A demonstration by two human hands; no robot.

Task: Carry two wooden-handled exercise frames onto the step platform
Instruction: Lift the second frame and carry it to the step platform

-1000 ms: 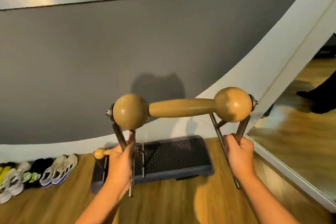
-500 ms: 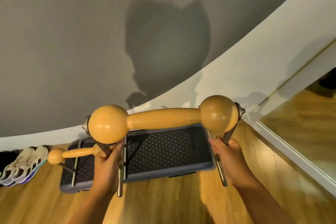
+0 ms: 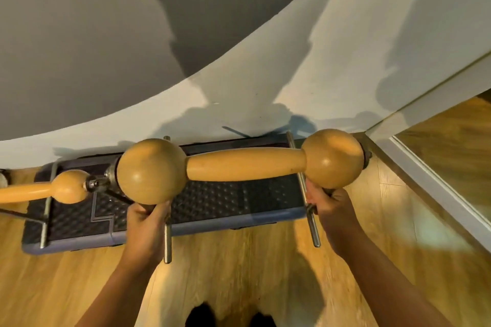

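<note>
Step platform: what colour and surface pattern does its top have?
Black, raised-dot texture on the step platform, with a blue-grey rim; seen in the head view.

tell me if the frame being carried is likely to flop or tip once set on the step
Probably rigid: the carried frame has a solid wooden handle on metal legs, gripped by the left hand and right hand. Its heavy-looking top may tip it if nudged on the step platform.

You have two frames in view: one (image 3: 240,167) at centre, held up, and a second (image 3: 39,190) at 9 o'clock, cut by the edge. The held frame shows two wooden balls, one at each end of its single handle; the second frame shows one ball. One step platform (image 3: 207,225) lies beneath them. You have two hands on the metal: left (image 3: 146,223) at 7 o'clock of centre, right (image 3: 332,211) at 4 o'clock. Two dark shoe tips (image 3: 228,317) show at 6 o'clock.
</note>
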